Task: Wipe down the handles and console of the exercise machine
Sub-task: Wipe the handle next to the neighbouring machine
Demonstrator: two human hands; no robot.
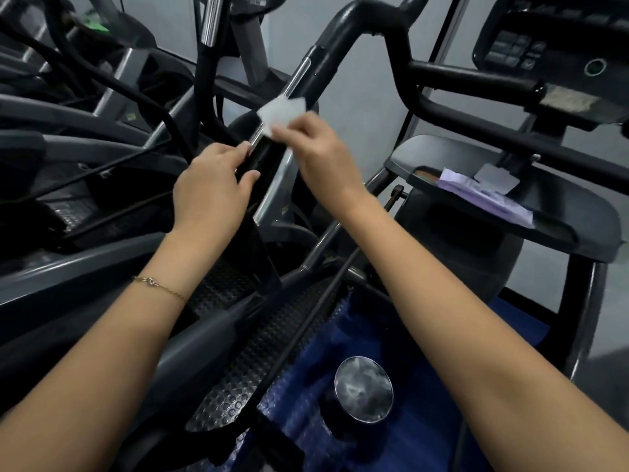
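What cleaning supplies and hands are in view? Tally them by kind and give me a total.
White wipe: 1
Purple packet: 1
Hands: 2, left hand gripping the handle, right hand pinching the white wipe
Total: 4

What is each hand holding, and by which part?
Right hand pinches the white wipe by its lower corner; left hand grips the black section of the handle.

Glossy chrome handle (296, 84), studded rubber pedal (238, 379)
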